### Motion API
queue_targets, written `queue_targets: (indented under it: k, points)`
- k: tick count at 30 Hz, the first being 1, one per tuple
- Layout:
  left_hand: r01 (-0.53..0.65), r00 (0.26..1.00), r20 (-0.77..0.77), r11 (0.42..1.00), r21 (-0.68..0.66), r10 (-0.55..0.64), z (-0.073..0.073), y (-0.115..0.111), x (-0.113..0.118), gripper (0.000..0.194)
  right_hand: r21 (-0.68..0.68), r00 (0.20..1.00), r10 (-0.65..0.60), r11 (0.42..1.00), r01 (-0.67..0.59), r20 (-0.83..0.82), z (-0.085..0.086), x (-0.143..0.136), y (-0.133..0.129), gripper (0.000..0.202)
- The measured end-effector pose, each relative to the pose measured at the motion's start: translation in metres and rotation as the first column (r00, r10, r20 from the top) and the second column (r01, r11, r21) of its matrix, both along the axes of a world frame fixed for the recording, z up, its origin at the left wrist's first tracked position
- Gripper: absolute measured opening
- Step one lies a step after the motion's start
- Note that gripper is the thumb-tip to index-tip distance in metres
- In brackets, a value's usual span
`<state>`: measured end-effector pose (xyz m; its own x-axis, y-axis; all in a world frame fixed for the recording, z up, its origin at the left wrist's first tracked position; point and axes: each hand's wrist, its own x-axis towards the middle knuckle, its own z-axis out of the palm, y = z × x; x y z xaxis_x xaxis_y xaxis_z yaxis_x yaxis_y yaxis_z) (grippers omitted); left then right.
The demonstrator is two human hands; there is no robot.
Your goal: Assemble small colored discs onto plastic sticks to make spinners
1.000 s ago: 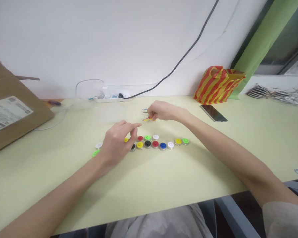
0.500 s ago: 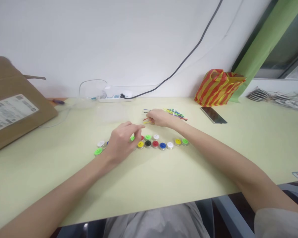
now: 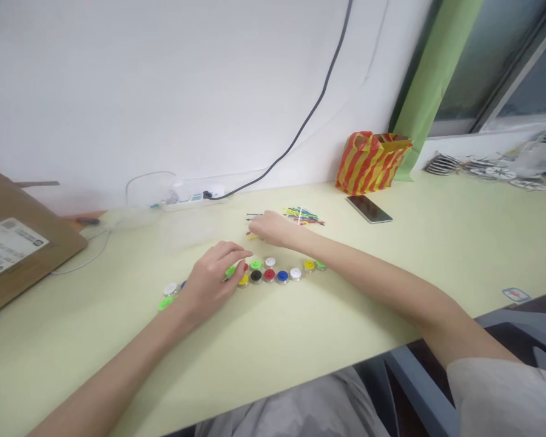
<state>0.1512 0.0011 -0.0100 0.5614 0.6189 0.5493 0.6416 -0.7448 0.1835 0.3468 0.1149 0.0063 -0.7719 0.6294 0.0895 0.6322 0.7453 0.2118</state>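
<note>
My left hand (image 3: 216,274) hovers over the left part of a line of small round clear pieces with coloured caps, its thumb and forefinger a little apart and nothing seen in them. Between the hands sit a green-capped piece (image 3: 255,265), a black-capped one (image 3: 256,276) and a red-capped one (image 3: 269,275). Farther back, my right hand (image 3: 273,227) is closed, fingertips down among thin coloured strips (image 3: 253,215) that resemble cable ties; what it pinches is hidden. Behind that wrist lies a bundle of similar strips (image 3: 304,215) with a white band round it.
A phone (image 3: 369,209) lies in front of a red-and-yellow striped bag (image 3: 372,162) at the back right. On the left stands a cardboard box (image 3: 31,224). A power strip (image 3: 195,202) with a black cable (image 3: 295,136) runs along the wall. Striped discs (image 3: 441,164) lie far right.
The camera view has shifted and tilted. My left thumb and forefinger, close together before, now show a small gap. My right hand stays at the coloured strips.
</note>
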Motion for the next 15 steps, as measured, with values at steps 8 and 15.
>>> queue_targets:
  k: [8, 15]
  points:
    - [0.071, 0.94, -0.319, 0.982, -0.173, -0.124, 0.003, -0.003, 0.009, 0.042, -0.02, 0.999, -0.024, 1.0, 0.023, -0.032, 0.003, 0.002, 0.009, 0.024]
    - [0.044, 0.929, -0.353, 0.981, -0.191, -0.11, 0.004, -0.003, 0.01, 0.044, -0.344, 0.993, -0.045, 0.939, 0.003, -0.114, 0.026, 0.027, 0.026, 0.027]
